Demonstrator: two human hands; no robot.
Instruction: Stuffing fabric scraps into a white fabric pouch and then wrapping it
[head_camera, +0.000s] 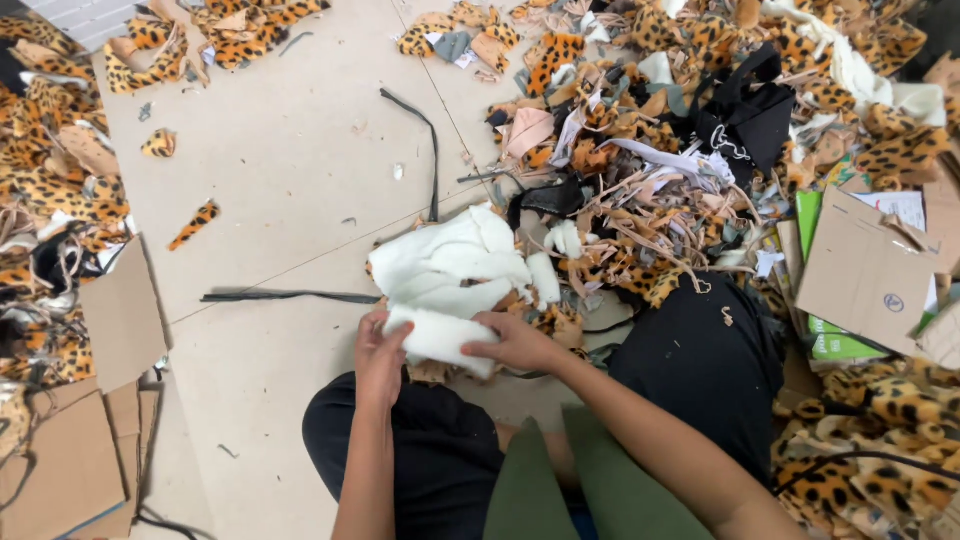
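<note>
- The left hand (378, 352) grips the left end of a white fleece piece (440, 338), fingers curled over its edge.
- The right hand (512, 342) pinches the same piece at its right side, thumb on top.
- The piece is held low between both hands, just above the person's knees in black trousers (700, 360), at the near edge of a heap of white fleece (450, 262).
- The heap lies on the pale floor (290, 150), touching a wide pile of leopard-print scraps (640, 130) mixed with tan strips and grey bits.
- A black bag (745, 115) sits in that pile, farther off to the right.
- Flattened cardboard (860, 270) lies at the right; more cardboard sheets (110, 320) lie at the left beside another leopard-print pile (45, 190).
- Dark thin strips (290, 296) lie on the bare floor left of the heap.
</note>
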